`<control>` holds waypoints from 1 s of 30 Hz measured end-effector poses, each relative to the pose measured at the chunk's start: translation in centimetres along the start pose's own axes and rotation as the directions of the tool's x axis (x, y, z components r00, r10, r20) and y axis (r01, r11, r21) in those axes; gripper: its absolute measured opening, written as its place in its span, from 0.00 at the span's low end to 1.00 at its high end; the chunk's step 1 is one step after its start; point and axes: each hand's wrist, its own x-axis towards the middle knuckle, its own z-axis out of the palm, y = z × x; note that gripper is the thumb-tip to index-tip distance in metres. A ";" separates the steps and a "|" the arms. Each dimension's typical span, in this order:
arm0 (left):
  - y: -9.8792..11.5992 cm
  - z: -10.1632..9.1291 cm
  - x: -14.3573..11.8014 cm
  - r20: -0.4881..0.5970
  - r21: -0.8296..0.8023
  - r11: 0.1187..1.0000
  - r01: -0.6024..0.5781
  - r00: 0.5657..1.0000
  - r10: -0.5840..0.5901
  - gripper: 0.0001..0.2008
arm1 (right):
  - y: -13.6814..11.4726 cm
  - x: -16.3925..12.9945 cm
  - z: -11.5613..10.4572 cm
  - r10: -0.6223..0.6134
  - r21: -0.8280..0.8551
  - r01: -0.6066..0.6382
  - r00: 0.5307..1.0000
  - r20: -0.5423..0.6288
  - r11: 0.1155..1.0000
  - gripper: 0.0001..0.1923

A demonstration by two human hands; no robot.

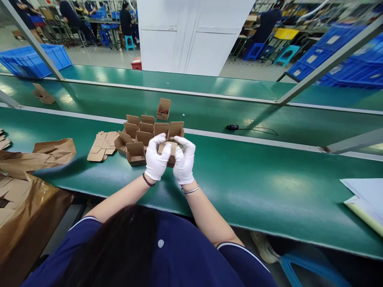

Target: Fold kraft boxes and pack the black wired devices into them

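Observation:
Both of my hands wear white gloves and come together around one small brown cardboard box (171,160) at the front right of a cluster of boxes. My left hand (157,157) grips its left side, with the thumb near the top flap. On the other side my right hand (184,160) closes on the box, its fingers curled over the far edge. Several open cardboard boxes (135,153) stand close together just left of and behind my hands, lids raised. Flat unfolded box blanks (102,146) lie in a stack further left.
On the conveyor belt beyond stand one open box (163,109) with something dark reddish inside, another box (43,94), and a black cable with a plug (232,127). Brown wrapping paper (54,151) lies at left, papers (365,195) at right. Metal posts (329,63) rise from the frame.

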 end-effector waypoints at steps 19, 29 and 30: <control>-2.7 0.4 -1.5 0.047 -0.043 0.976 -0.214 0.975 0.216 0.40 | 0.5 -0.7 -1.5 0.394 0.380 -0.539 0.829 0.396 0.752 0.32; -7.5 -0.2 -1.4 0.532 0.332 0.943 -0.018 0.829 -0.172 0.60 | 2.2 7.3 -8.2 0.331 -0.525 0.283 0.521 0.787 0.802 0.15; -8.0 -0.3 -1.6 0.514 0.350 0.935 0.052 0.824 -0.238 0.60 | 3.3 9.3 -9.1 0.337 -0.540 0.233 0.568 0.750 0.809 0.19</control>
